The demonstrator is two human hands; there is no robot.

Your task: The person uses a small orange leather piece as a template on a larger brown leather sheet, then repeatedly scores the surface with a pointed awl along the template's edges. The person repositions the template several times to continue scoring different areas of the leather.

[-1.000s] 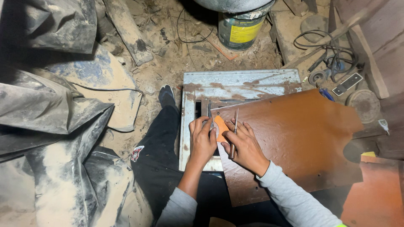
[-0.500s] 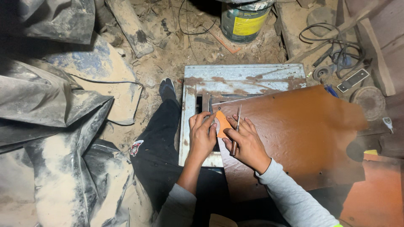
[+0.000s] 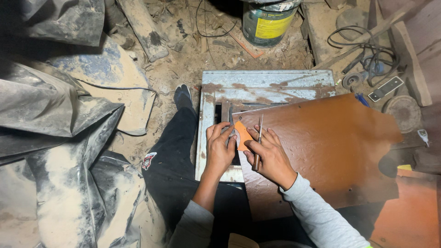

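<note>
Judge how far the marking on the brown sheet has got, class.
Done: the brown leather sheet lies spread over the rusty metal table. In hand: the left hand pins a small orange template at the sheet's corner, while the right hand holds a thin tool against its edge. Left: no cut-out piece shows.

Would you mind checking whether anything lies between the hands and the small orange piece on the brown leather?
Nothing visible does. The left hand presses directly on the small orange piece, and the right hand holds a thin tool against its edge on the brown leather.
</note>
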